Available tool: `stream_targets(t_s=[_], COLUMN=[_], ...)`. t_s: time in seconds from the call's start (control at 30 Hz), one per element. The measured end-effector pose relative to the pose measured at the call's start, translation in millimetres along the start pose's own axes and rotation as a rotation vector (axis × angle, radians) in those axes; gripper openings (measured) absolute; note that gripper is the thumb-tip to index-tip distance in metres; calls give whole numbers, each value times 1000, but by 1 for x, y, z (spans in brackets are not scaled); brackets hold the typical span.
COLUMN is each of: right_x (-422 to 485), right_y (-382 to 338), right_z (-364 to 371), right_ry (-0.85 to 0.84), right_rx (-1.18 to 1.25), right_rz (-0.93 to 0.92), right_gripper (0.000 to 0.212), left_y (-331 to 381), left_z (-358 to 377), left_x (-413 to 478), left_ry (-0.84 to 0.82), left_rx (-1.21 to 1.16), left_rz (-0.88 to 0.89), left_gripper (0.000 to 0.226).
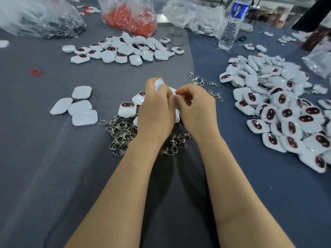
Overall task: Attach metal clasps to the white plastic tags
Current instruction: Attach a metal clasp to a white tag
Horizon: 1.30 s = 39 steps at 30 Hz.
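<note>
Tag (158,84) is gripped in my left hand (155,108) above the clasps (121,133), my right hand (195,108) pinching its edge; I should steady it and hook a clasp on squarely.

The table I work at is spread with two cloths: a grey cloth (44,158) lying left of the clear water bottle (230,27), and a bluer cloth (250,176) on which the bottle stands, their seam running a little left of the bottle's foot. Behind the bottle the table ends and the room beyond is a beige and brown blur crossed by thin black stand legs (254,15). Well to the bottle's right rises a dark reddish-brown upright (313,38) that I cannot make out. The light is soft and even, with a dull sheen on the grey cloth.
</note>
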State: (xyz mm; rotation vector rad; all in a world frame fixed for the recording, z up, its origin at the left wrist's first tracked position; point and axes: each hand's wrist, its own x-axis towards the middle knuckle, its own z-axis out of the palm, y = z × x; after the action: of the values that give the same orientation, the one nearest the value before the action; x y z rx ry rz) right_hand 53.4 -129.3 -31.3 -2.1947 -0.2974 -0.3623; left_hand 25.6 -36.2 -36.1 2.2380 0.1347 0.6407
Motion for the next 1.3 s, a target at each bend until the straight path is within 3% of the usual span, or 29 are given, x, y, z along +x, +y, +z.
stream_targets(t_s=[0.37, 1.3], right_x=[6, -3], right_y=[1, -8], right_z=[-7, -1], right_ry=[-31, 20], right_rx=[231, 194], right_rz=[141, -40], right_gripper=[11, 17], left_y=[-3, 0], left_z=[0, -2], left_x=[4, 3], left_ry=[45, 33], left_rx=[-165, -158], left_rz=[-35, -12], left_gripper=[6, 9])
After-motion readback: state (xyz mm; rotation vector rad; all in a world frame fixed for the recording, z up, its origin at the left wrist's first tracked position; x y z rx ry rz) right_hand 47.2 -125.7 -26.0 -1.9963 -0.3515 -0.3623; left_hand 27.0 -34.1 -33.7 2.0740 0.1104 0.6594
